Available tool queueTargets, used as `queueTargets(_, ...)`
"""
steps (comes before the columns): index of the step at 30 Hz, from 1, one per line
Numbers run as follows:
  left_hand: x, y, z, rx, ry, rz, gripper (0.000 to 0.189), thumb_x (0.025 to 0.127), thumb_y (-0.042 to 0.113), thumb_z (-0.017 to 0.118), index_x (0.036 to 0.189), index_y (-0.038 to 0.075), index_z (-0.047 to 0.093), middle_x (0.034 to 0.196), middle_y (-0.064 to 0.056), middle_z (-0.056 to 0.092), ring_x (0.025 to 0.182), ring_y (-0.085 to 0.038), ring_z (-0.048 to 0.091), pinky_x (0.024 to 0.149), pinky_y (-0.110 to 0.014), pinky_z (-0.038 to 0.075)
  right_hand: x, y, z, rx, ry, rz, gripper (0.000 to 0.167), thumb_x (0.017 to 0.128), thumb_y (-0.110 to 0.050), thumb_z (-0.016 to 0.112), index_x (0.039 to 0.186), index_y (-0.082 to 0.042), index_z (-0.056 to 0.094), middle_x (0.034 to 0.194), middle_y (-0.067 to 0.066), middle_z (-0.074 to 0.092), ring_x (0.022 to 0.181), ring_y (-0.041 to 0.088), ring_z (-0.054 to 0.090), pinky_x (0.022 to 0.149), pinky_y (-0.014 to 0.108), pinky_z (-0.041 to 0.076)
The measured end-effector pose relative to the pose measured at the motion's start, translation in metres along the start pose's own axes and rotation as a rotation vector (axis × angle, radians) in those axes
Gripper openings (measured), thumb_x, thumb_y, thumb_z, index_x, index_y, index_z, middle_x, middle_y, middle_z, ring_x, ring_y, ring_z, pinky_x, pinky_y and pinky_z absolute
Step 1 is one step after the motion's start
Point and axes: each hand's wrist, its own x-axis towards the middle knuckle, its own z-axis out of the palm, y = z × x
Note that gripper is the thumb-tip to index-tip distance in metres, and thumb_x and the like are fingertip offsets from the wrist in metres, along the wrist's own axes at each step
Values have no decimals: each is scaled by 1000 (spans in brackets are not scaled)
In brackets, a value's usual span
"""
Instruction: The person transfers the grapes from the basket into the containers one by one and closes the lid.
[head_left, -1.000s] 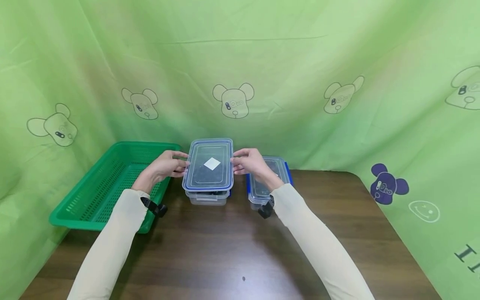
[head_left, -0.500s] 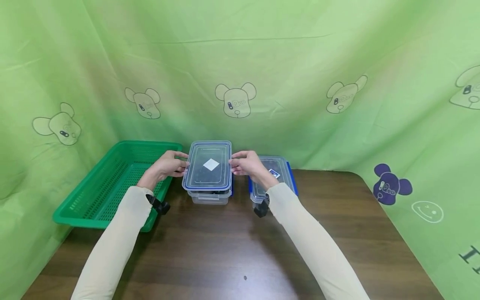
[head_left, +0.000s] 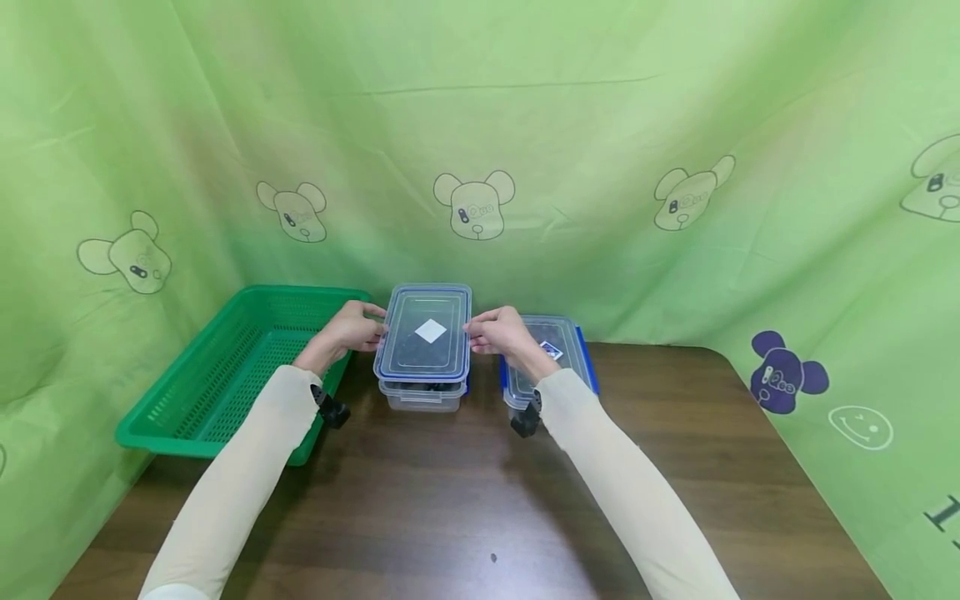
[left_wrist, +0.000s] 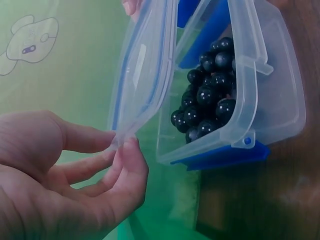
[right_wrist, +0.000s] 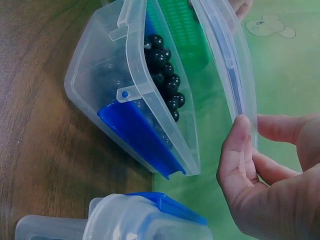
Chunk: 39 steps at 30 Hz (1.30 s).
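A clear lid (head_left: 408,358) with a blue seal and a white diamond label lies between both hands. My left hand (head_left: 348,327) pinches its left edge between thumb and fingers. The opposite edge is pinched by my right hand (head_left: 501,331). Below the lid stands a clear plastic container (head_left: 423,403), its blue side clasps (right_wrist: 142,142) hanging down. Several dark, glossy balls (left_wrist: 205,95) fill part of it. Both wrist views show a gap between the raised lid and the container's rim.
A green perforated basket (head_left: 180,379) stands left of the container, under my left forearm. To the right, a second clear box (head_left: 570,367) with blue clasps has its lid on, partly behind my right hand. All rest on a brown wooden table (head_left: 420,500) before a green curtain.
The head view has shifted slightly. My hands still hold the lid over the container, with very little movement. More of the second box's blue label shows beside my right wrist.
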Motion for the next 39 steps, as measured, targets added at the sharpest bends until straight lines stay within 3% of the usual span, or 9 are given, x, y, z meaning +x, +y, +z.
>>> queueTargets(5,2,-1,0,-5,12,16,50,106,7,57,154,-2,47,130,-20,65,91,-17,65,91,-37,62,-2,-2,-1,-2,22,-6,30,97,0,69,124,10,70,83,2,74,65,9,68,67,22,62)
queueTargets(10,2,-3,-1,-27,8,35,49,107,8,55,153,-5,48,139,-24,61,99,-20,66,108,-48,57,-4,-4,0,19,35,-18,30,97,-3,71,124,8,70,85,1,74,65,9,68,69,23,63)
queueTargets(16,-2,-4,-4,-61,60,77,41,107,12,55,147,-1,57,135,-21,64,98,-19,66,103,-42,60,-8,-7,3,61,71,-52,37,96,-7,75,132,1,69,94,4,76,69,11,70,84,33,66)
queueTargets(20,-6,-5,-6,-94,122,139,38,107,14,57,142,-1,60,127,-18,65,91,-17,66,85,-27,63,-9,-8,5,74,116,-98,37,95,-9,77,130,-3,72,103,7,77,78,14,70,78,27,64)
queueTargets(23,-8,-5,-6,-112,166,179,36,107,15,60,139,0,62,120,-15,62,88,-16,66,76,-19,61,-10,-9,6,83,141,-127,35,94,-9,78,129,-3,73,99,4,75,82,15,68,76,25,63)
queueTargets(29,-11,-7,-7,-124,217,207,35,105,18,64,137,3,66,120,-14,62,98,-25,68,89,-31,64,-11,-10,8,110,143,-148,33,95,-9,77,127,-3,73,85,0,71,80,14,67,94,41,63)
queueTargets(32,-12,-7,-9,-118,222,221,36,105,19,66,137,4,68,127,-15,63,106,-27,68,92,-34,63,-11,-10,8,147,133,-155,34,96,-8,75,129,-1,72,80,0,73,71,11,69,83,34,65)
queueTargets(35,-13,-8,-10,-137,219,238,36,103,20,68,136,4,69,127,-14,65,101,-22,69,91,-34,63,-12,-11,8,203,106,-158,35,98,-7,72,132,0,69,76,0,76,65,11,73,69,28,65)
queueTargets(39,-16,-9,-11,-261,181,251,37,102,15,70,135,0,68,120,-13,66,85,-9,74,88,-30,65,-14,-10,6,259,54,-169,36,101,-7,68,136,2,66,78,2,79,70,14,78,71,30,66)
